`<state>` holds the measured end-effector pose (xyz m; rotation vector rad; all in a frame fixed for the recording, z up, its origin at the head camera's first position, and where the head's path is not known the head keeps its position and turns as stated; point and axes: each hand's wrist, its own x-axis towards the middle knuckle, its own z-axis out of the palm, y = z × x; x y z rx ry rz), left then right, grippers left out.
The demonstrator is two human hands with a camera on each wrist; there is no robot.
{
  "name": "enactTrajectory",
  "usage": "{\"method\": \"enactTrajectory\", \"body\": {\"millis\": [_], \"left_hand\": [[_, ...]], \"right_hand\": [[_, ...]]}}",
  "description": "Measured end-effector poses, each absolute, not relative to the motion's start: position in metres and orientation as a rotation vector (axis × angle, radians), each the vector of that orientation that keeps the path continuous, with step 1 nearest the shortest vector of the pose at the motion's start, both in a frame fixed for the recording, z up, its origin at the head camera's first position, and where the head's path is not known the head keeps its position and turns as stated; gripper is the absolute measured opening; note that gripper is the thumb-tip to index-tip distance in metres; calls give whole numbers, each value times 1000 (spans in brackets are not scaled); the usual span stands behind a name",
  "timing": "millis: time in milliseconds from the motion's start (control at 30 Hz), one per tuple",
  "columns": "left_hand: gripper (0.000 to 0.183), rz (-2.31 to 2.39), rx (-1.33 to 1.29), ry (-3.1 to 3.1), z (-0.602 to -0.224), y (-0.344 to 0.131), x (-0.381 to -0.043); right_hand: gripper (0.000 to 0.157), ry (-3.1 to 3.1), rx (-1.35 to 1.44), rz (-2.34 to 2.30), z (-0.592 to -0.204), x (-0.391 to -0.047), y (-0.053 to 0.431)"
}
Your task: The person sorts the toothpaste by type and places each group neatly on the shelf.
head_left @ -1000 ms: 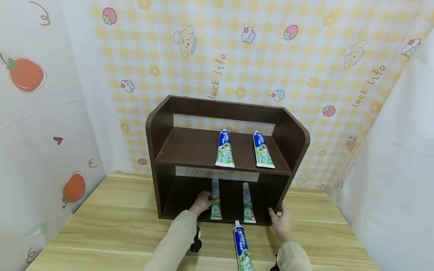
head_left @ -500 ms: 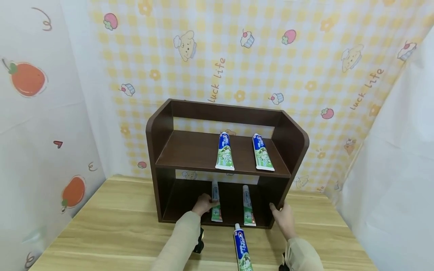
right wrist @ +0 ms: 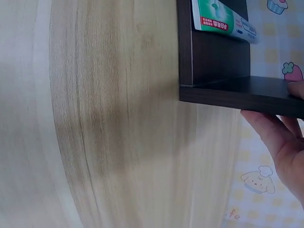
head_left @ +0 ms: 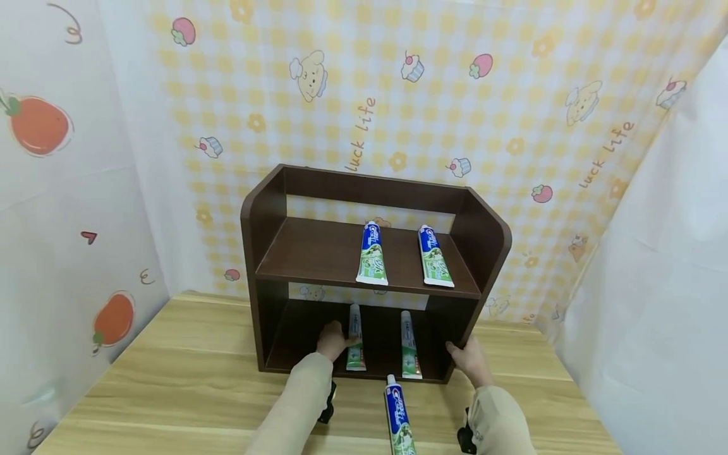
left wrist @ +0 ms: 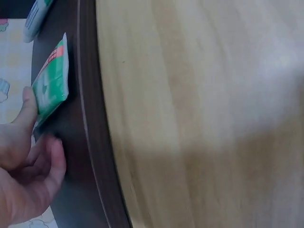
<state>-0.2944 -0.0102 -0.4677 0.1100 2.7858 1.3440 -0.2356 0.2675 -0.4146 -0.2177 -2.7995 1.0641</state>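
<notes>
A dark brown two-tier shelf (head_left: 318, 253) stands on the wooden table. My left hand (head_left: 332, 341) is inside its lower tier, beside a green-and-white toothpaste tube (head_left: 356, 357). In the left wrist view the thumb (left wrist: 28, 107) lies against that tube, while the other fingers (left wrist: 56, 161) curl loosely beside it. My right hand (head_left: 471, 361) grips the shelf's right side panel (right wrist: 228, 97), thumb inside and fingers outside. A second green-and-white toothpaste tube (head_left: 409, 354) lies farther right on the lower tier.
Two blue-and-green toothpaste tubes (head_left: 372, 256) lie on the upper tier. Another blue-and-green tube (head_left: 399, 417) rests on the table (head_left: 188, 379) in front of the shelf, between the forearms. A patterned cloth (head_left: 398, 114) hangs behind.
The view shifts slightly. My left hand stays at the left lower tube, whose angle changes a little. The right hand keeps its hold on the side panel.
</notes>
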Motion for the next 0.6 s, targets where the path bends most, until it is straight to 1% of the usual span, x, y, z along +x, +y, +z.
{"method": "enactTrajectory", "body": {"millis": [100, 233, 267, 400, 600], "left_hand": [[29, 1337, 181, 2860, -467, -7, -292], [38, 1340, 315, 2932, -464, -5, -284], [35, 1350, 338, 2930, -462, -3, -281], [15, 1380, 364, 2871, -454, 5, -268], [19, 1457, 339, 2680, -447, 16, -243]], "right_hand": [[44, -2814, -233, 1108, -414, -235, 270], [44, -2813, -254, 1186, -416, -235, 268], [44, -2806, -252, 1202, -416, -234, 268], [42, -2804, -235, 1202, -416, -234, 269], [41, -2797, -215, 1224, -418, -236, 270]]}}
